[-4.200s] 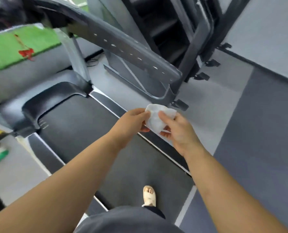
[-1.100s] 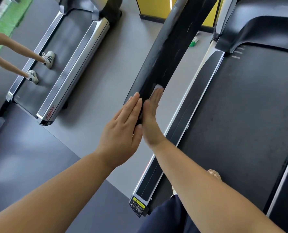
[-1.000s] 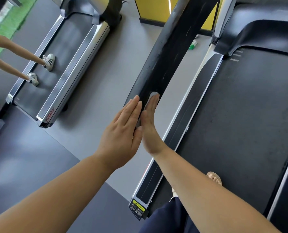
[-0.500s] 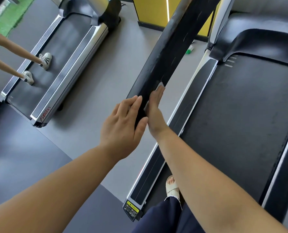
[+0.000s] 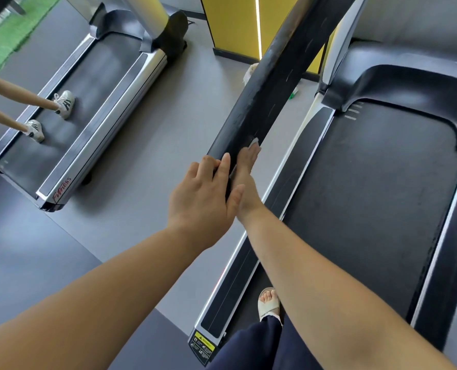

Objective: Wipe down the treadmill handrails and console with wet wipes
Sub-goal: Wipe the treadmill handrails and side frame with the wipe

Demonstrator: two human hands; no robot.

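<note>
The left hand (image 5: 202, 201) has changed its hold. A second ago it lay flat, fingers straight, beside the near end of the rail (image 5: 262, 89). Half a second ago the fingers began to bend. Now the outer fingers (image 5: 208, 162) are curled over the rail's end, while the index lies nearly straight along the top. It looks like a steadying grip.

The right hand (image 5: 246, 177) has kept its shape. Its fingers (image 5: 252, 153) are straight and together, pressed flat to the rail's inner face. The wipe (image 5: 254, 142) is trapped under them: a white corner pokes out just past the fingertips, and a sliver shows at the palm's edge, next to the left index. The hand holds nothing else, and the wipe is pinned rather than clutched.

Four seconds ago the wipe was held between both hands, off any surface. It is now at work on this rail, though only at the near end. The camera shifts between the pictures, so I cannot tell how far the right hand has slid along the rail.

All the rail beyond the right fingertips is probably still to be wiped. With the left hand anchored, a long stroke up and away from the fingers seems the likely next move. The console is out of view and, I judge, not yet reached.
</note>
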